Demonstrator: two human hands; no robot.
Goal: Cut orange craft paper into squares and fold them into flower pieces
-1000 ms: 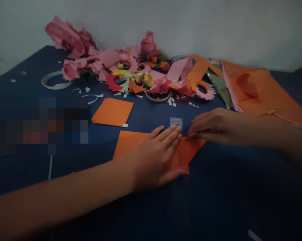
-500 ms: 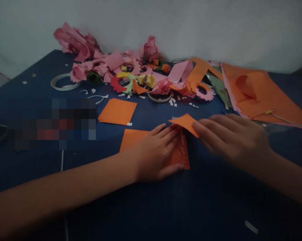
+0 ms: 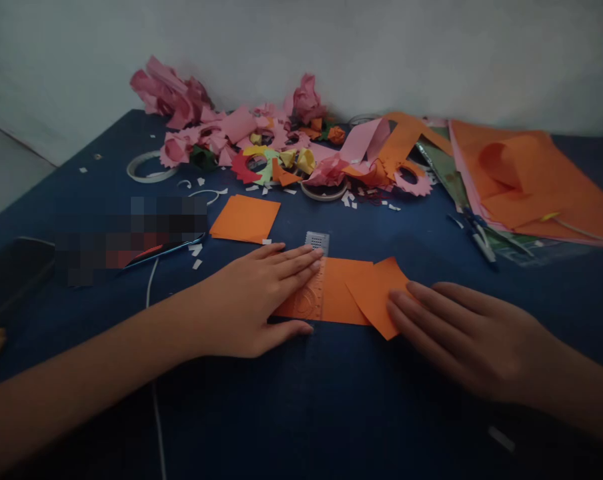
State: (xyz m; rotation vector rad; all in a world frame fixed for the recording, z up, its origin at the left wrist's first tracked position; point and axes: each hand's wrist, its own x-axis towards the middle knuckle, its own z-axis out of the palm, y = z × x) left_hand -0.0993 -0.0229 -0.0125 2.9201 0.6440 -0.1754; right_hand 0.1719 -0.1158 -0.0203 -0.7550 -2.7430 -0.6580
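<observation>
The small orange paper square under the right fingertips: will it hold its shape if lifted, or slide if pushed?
The small orange square looks thin and flat, so probably floppy and very light. On the smooth blue table, it would likely slide easily under the right hand.

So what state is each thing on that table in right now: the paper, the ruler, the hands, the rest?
Left hand: flat, pressing on the ruler and strip.
Right hand: flat, fingertips on the orange square.
Clear ruler: lying across the orange strip.
Orange strip: flat under the ruler.
Orange square: loose, overlapping the strip's end.
Orange stack: flat, untouched.
Paper scraps: crumpled, heaped by the wall.
Tape roll: lying flat.
</observation>
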